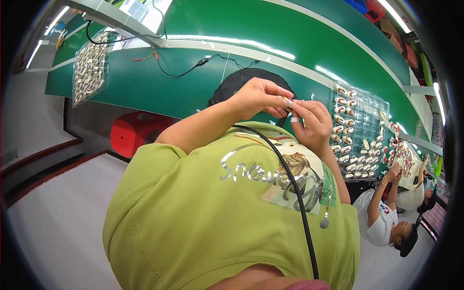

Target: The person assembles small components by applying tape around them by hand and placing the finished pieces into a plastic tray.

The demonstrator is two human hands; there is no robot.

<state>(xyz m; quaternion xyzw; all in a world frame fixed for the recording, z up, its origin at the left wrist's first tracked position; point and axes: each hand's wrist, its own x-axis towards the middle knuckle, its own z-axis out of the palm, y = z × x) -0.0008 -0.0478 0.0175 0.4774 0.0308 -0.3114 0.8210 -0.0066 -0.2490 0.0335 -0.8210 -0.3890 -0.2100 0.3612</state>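
My left hand [257, 98] and my right hand [314, 123] meet in front of my chest at the table's edge. Between their fingertips they pinch a small part with red and yellow bits [288, 100], mostly covered by the fingers. Its exact kind is too small to make out. A white band [295, 120] wraps one finger of the right hand. Just beyond the hands lies a black round item, perhaps cloth [241, 79]. To the right, a clear compartmented tray [369, 108] carries rows of small whitish parts [348, 130], several with red and yellow on them.
Another tray of small parts [92, 65] lies at the far left of the green table [140, 94]. A black cable [179, 75] with red clips crosses the table. A red stool [129, 133] stands at left. At right a co-worker in white [377, 220] handles red and white pieces.
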